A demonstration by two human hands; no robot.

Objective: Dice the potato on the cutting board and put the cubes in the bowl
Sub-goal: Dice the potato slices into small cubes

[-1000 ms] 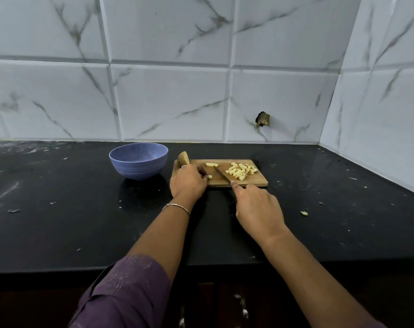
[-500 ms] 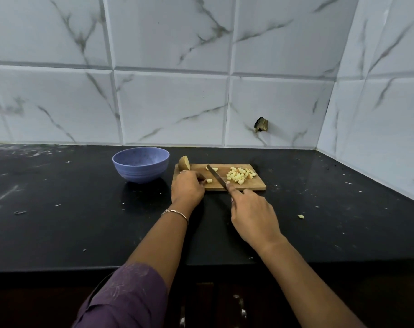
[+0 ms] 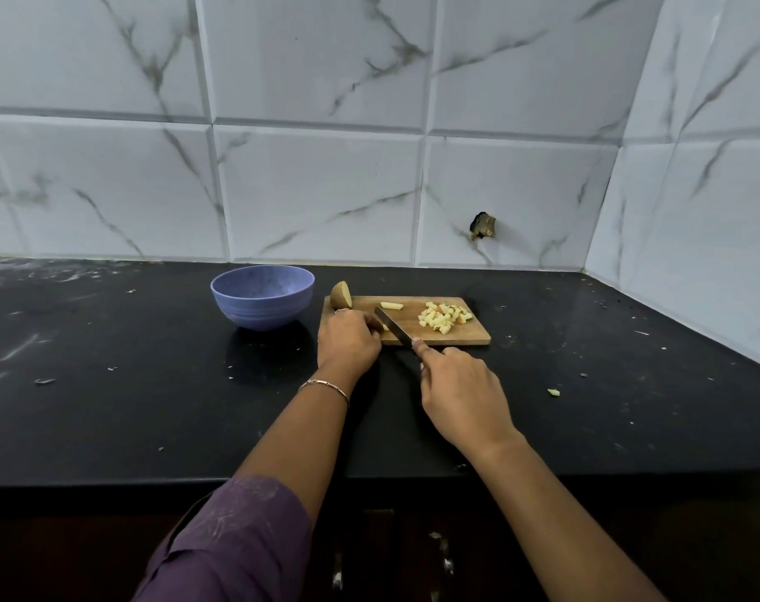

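We are clamping our left grip (image 3: 348, 341) on a potato piece (image 3: 384, 328) on the cutting board (image 3: 469, 337), right grip (image 3: 461, 386) clasping the knife (image 3: 396, 331).

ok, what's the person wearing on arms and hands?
Left arm: purple sleeve, faint pale pattern, ending near the elbow; thin metal bracelet at the wrist. Right arm: no sleeve or jewellery in view. Left hand and right hand ungloved.

Black stone countertop (image 3: 109, 406), speckled with pale crumbs. Behind it, white grey-veined wall tiles (image 3: 317, 197); more along its right end. Above it, a dark chipped hole (image 3: 482, 225). Below, dark cabinet fronts (image 3: 413, 558).
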